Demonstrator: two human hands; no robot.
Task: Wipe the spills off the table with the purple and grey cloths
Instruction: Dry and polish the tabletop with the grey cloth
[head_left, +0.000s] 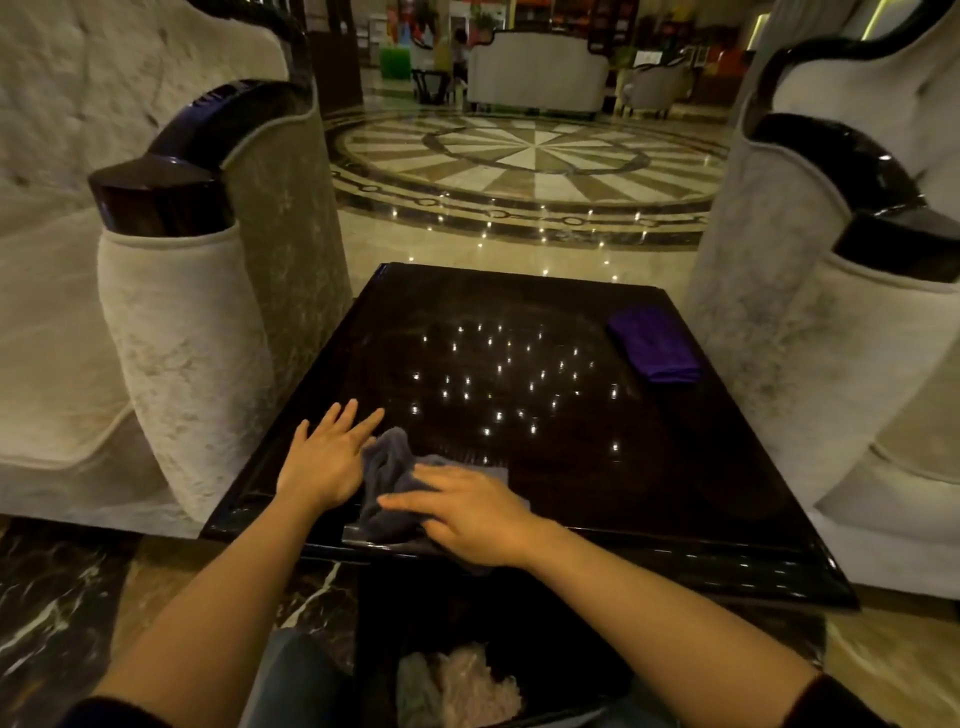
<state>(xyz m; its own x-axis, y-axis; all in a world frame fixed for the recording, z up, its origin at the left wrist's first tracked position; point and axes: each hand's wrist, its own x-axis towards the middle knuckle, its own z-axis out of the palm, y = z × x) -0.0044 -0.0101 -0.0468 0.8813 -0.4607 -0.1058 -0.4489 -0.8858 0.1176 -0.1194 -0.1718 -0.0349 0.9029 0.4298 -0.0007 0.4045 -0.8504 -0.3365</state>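
Observation:
A glossy dark square table (597, 467) fills the middle of the view. A crumpled grey cloth (387, 475) lies near its front left edge. My right hand (467, 512) presses flat on top of the grey cloth, fingers pointing left. My left hand (327, 457) rests flat on the table just left of the cloth, fingers spread, its thumb side touching the cloth. A folded purple cloth (655, 343) lies at the table's right edge, far from both hands. Ceiling lights reflect as bright dots on the tabletop; I cannot make out spills.
A pale upholstered armchair (171, 322) with dark wooden arm caps stands close on the left, another armchair (831, 291) on the right. Under the table's front, a dark bin (467, 686) holds crumpled cloths or paper. Beyond lies polished patterned marble floor (530, 161).

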